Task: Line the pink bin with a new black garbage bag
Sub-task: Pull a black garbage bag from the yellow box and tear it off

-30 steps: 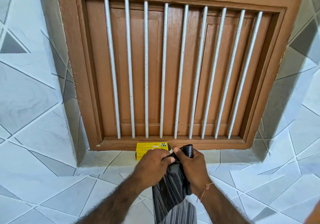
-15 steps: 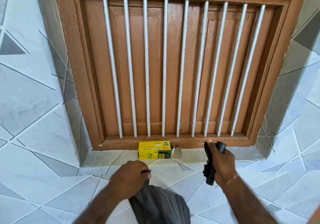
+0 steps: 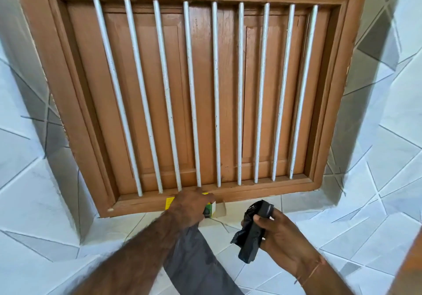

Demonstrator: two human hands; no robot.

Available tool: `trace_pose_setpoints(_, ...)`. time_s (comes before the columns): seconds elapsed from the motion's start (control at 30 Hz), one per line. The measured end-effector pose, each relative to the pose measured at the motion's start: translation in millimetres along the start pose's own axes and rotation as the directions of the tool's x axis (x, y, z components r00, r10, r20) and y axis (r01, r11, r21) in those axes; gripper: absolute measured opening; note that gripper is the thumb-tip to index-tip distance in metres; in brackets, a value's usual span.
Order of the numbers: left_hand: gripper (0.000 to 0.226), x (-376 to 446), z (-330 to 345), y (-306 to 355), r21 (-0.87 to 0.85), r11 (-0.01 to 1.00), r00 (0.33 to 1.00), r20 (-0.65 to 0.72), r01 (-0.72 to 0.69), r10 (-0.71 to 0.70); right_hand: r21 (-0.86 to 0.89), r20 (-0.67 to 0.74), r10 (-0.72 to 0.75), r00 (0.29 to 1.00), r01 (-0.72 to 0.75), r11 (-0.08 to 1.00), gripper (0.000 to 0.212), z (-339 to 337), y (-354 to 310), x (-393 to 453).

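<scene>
My left hand (image 3: 191, 205) reaches forward to the window ledge and lies over a yellow and green box (image 3: 212, 209), covering most of it. A loose black garbage bag (image 3: 196, 260) hangs down from under that hand, along my forearm. To the right, my right hand (image 3: 282, 234) grips a rolled bundle of black bags (image 3: 252, 232), held just above the tiled ledge. The pink bin is not in view.
A brown wooden window frame (image 3: 331, 89) with several white vertical bars (image 3: 193, 112) and shut wooden shutters fills the wall ahead. The white and grey tiled ledge (image 3: 319, 205) runs under it. An orange-brown edge (image 3: 411, 262) shows at the lower right.
My hands were together on the black plastic and pulled apart. The left hand then moved forward with the loose bag onto the box. The right hand stayed right with the roll.
</scene>
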State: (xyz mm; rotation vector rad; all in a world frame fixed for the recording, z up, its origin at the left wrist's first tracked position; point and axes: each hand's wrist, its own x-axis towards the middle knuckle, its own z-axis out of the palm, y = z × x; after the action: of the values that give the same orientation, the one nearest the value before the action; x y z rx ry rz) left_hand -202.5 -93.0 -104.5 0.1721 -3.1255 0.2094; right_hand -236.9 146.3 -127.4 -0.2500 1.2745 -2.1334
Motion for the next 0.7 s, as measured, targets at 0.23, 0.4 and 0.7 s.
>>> trace_pose_setpoints(0.23,0.061,18.6,-2.9,-1.1,0.037,0.998,0.996,0.067,-0.054,0.051,-0.064,-0.05,-0.269,0.962,0.266,0.962,0.06,-26.2,-8.5,2.0)
trace_pose_setpoints(0.4,0.082,-15.8,-3.5,22.4,-0.222,0.97,0.987,-0.146,-0.094,0.062,0.131,-0.146,-0.457,0.877,0.475,0.87,0.047,1.7,-38.6,12.3)
trace_pose_setpoints(0.7,0.084,-66.2,-12.0,36.2,-0.602,0.791,0.931,-0.343,-0.114,-0.127,-0.087,-0.159,-0.532,0.831,0.526,0.846,0.041,58.1,-28.5,19.0)
